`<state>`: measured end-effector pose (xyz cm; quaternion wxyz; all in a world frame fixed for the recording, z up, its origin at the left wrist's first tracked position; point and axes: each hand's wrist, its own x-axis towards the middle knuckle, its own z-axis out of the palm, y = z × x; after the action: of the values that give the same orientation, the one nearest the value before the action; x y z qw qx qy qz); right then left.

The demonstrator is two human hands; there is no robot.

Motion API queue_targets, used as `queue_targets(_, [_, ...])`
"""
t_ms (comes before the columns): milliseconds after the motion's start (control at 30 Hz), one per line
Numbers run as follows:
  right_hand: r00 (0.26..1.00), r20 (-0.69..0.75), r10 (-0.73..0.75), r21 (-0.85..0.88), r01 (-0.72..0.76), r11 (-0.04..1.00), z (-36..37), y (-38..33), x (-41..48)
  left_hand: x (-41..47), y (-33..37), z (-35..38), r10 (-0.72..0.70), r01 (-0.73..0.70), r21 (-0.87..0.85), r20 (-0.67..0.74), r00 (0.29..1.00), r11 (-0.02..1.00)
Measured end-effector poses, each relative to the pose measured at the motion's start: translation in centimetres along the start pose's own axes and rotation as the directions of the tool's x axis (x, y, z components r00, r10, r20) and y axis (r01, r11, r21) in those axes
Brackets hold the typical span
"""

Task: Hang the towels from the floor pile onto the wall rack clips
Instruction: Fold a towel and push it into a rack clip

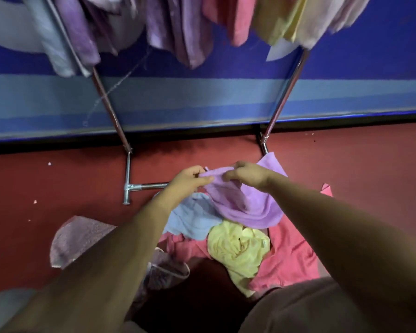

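A: The soft lilac terry towel (245,200) is lifted off the floor pile by its top edge, with the rest of it draping down onto the heap below the hands.

B: And who has it?

A: Both. The left hand (189,180) and the right hand (247,175) each pinch that upper hem, close together, thumbs pressed against curled fingers. The stretch of hem between them runs roughly left to right, and the cloth hangs away from the fingers toward the person.

B: So which way is the rack?

A: Up and away. The chrome tube rack (111,109) stands against the blue striped wall (202,97), and its hanging row sits above the hands at the top of the view. The clips themselves cannot be made out. Neither hand is clearly nearer; the lift looks like a job for both.

B: What is left on the floor?

A: On the dark red floor (58,179), one crumpled pale blue towel (190,219), one bunched pale yellow towel (238,248), pink cloth (288,255) underneath, possibly more than one piece, and one greyish-mauve towel (75,241) lying apart on the left. Several towels already hang above, too blurred to count.
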<state>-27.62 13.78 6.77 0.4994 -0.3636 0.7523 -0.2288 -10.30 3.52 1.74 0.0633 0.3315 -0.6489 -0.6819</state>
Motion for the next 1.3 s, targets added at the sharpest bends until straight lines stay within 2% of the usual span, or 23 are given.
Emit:
queue_targets(133, [0.972,-0.167,-0.166,0.067,0.179,0.982,-2.1,-4.6,-5.8,-4.1,7.6,-1.4,0.211,-0.205,0.103,-0.052,0.976,0.973])
queue_targets(233, [0.929,-0.225,-0.294,0.057,0.313,0.948,-3.6,-8.1,-9.8,-7.9,13.0,-3.0,0.325,-0.309,0.206,-0.048,0.945,0.929])
queue_targets(300, [0.885,-0.256,-0.389,-0.006,0.401,0.916,-4.5,-10.6,-12.3,-10.1,16.1,-3.8,0.378,-0.352,0.281,-0.042,0.925,0.893])
queue_targets(400, [0.824,-0.255,-0.506,-0.138,0.487,0.862,-5.5,-13.8,-15.9,-13.1,20.2,-5.1,0.482,-0.413,0.375,-0.109,0.869,0.83])
queue_targets(467, [0.791,-0.257,-0.555,-0.224,0.51,0.83,-6.0,-15.5,-18.1,-14.9,22.7,-6.0,0.539,-0.441,0.423,-0.143,0.83,0.791])
queue_targets(600, [0.714,-0.291,-0.636,-0.378,0.525,0.762,-7.2,-18.4,-21.5,-18.5,26.4,-7.1,0.599,-0.463,0.538,-0.101,0.794,0.704])
queue_targets(700, [0.687,-0.32,-0.653,-0.428,0.51,0.746,-8.2,-19.8,-24.0,-20.9,28.7,-7.0,0.601,-0.468,0.517,-0.119,0.79,0.717])
queue_targets(800, [0.696,-0.3,-0.652,-0.504,0.465,0.728,-8.5,-20.5,-26.2,-22.7,30.6,-6.6,0.624,-0.488,0.47,-0.19,0.758,0.736])
queue_targets(900, [0.711,-0.235,-0.662,-0.653,0.389,0.65,-8.7,-20.5,-27.0,-23.7,32.0,-6.8,0.638,-0.481,0.476,-0.252,0.728,0.736])
queue_targets(1000, [0.756,-0.214,-0.618,-0.79,0.238,0.565,-9.1,-20.1,-27.3,-24.2,32.9,-7.6,0.63,-0.442,0.498,-0.316,0.709,0.746])
queue_targets(1100, [0.778,-0.285,-0.56,-0.817,0.108,0.567,-9.8,-19.5,-27.9,-25.1,33.5,-8.2,0.633,-0.378,0.549,-0.402,0.662,0.745])
queue_targets(1233, [0.792,-0.359,-0.494,-0.782,0.034,0.622,-10.7,-19.8,-29.0,-26.0,34.0,-9.2,0.623,-0.24,0.644,-0.469,0.626,0.726])
queue_targets(1300, [0.778,-0.405,-0.48,-0.757,0.009,0.653,-11.1,-20.1,-29.6,-26.6,34.5,-9.5,0.626,-0.151,0.712,-0.47,0.622,0.685])
